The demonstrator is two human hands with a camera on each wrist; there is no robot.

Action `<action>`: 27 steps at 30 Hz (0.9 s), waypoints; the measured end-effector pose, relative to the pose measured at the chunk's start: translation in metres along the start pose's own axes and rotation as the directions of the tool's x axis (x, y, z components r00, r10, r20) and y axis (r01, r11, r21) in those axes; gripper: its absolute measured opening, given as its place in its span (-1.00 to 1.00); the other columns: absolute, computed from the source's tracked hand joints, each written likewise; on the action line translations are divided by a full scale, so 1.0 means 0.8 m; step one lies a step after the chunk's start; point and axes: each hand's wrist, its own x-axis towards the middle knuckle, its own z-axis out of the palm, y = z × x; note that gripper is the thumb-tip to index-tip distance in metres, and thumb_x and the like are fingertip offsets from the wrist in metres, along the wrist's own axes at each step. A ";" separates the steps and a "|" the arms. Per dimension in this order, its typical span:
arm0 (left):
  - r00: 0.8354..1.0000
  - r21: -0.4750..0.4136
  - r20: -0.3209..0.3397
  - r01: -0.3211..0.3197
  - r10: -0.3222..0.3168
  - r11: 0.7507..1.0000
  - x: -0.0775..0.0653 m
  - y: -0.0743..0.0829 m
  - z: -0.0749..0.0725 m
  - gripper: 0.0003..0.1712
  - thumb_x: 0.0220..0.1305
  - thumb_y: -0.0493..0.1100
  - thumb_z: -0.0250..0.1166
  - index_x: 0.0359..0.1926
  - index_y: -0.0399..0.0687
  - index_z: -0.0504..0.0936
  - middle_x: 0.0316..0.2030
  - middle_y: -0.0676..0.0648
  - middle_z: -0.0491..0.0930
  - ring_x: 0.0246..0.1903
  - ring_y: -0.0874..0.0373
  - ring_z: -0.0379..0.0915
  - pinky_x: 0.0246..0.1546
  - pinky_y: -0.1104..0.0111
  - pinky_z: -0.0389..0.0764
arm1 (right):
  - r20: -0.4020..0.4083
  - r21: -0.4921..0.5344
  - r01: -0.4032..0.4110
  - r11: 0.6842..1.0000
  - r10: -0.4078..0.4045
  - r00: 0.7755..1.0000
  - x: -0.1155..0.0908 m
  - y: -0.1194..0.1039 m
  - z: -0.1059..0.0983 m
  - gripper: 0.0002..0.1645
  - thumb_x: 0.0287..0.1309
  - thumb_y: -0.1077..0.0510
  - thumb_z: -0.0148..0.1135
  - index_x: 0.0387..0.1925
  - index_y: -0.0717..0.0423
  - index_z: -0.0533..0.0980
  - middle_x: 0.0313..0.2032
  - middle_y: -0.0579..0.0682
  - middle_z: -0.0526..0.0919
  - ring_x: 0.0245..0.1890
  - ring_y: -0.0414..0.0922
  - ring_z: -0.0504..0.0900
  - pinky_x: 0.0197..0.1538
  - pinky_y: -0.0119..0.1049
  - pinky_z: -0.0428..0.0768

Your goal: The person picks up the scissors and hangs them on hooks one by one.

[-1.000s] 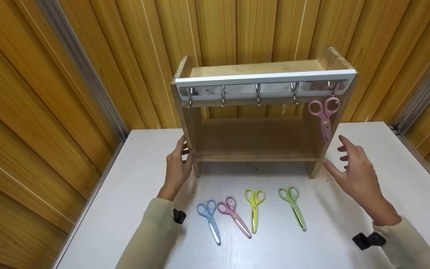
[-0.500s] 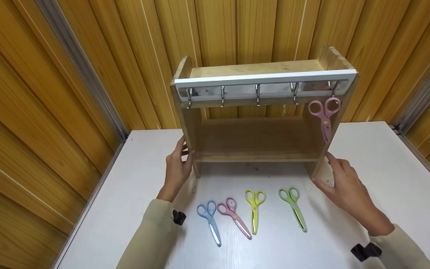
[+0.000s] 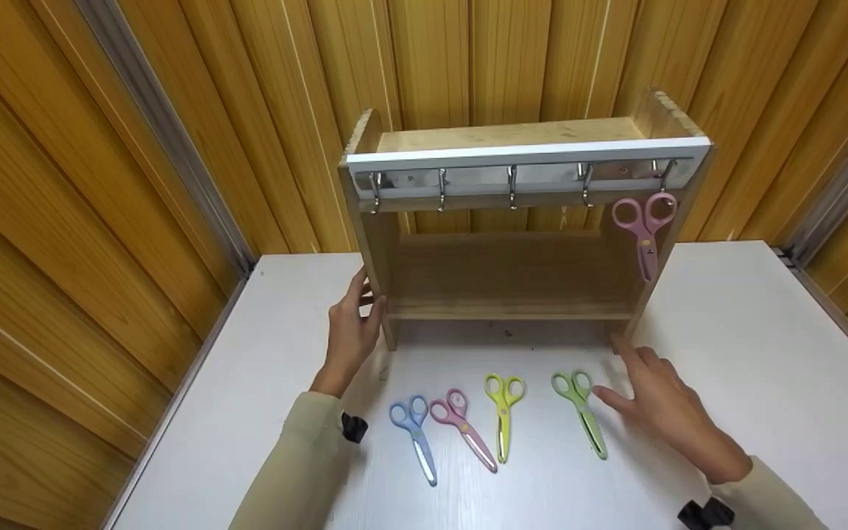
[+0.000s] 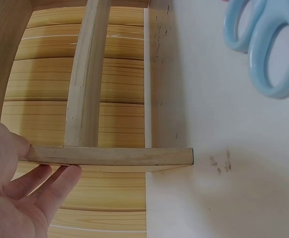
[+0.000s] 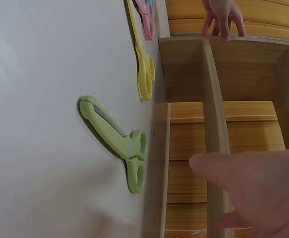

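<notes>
Right grip dropped toward the green scissors.
Released, it had come within reach of them; left grip clasped the side of the rack.

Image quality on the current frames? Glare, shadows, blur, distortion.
Head: glints on the metal hooks, soft shadow beside the left sleeve. Left wrist: rack casts a soft shadow on the table; blue scissors cropped by the frame edge. Right wrist: glare at the table's upper left, dark shadow along the green scissors, right hand looks soft, shelf edge bows slightly.
</notes>
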 end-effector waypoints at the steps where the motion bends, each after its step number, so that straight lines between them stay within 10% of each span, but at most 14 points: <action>1: 1.000 0.000 0.000 0.000 0.000 1.000 0.000 0.000 0.000 -0.32 0.49 -0.27 0.24 0.54 -0.07 0.26 0.20 -0.28 0.61 -0.01 -0.13 0.69 -0.20 0.17 0.79 | 0.020 -0.004 -0.008 1.000 0.008 1.000 -0.001 -0.001 0.002 0.02 0.13 -0.06 0.53 0.45 0.30 0.25 0.05 0.43 0.53 -0.03 0.39 0.54 -0.35 0.24 0.63; 12: 1.000 0.000 -0.004 -0.008 0.008 1.000 0.001 0.000 0.000 -0.36 0.50 -0.27 0.22 0.52 -0.05 0.29 0.18 -0.26 0.63 -0.01 -0.07 0.69 -0.17 0.22 0.78 | 0.208 -0.030 -0.060 0.998 0.065 0.976 -0.010 -0.012 0.019 0.09 0.10 -0.21 0.51 0.45 0.29 0.27 0.04 0.38 0.52 -0.05 0.29 0.55 -0.46 0.05 0.58; 27: 1.000 0.021 -0.012 0.003 -0.003 1.000 0.001 0.003 0.000 -0.35 0.47 -0.30 0.25 0.50 -0.06 0.31 0.15 -0.27 0.65 -0.04 -0.09 0.71 -0.17 0.19 0.78 | 0.208 -0.087 -0.019 0.996 0.037 0.977 -0.019 -0.017 0.033 -0.11 0.00 -0.20 0.58 0.21 0.28 0.53 -0.04 0.25 0.54 -0.11 0.19 0.50 -0.40 0.03 0.57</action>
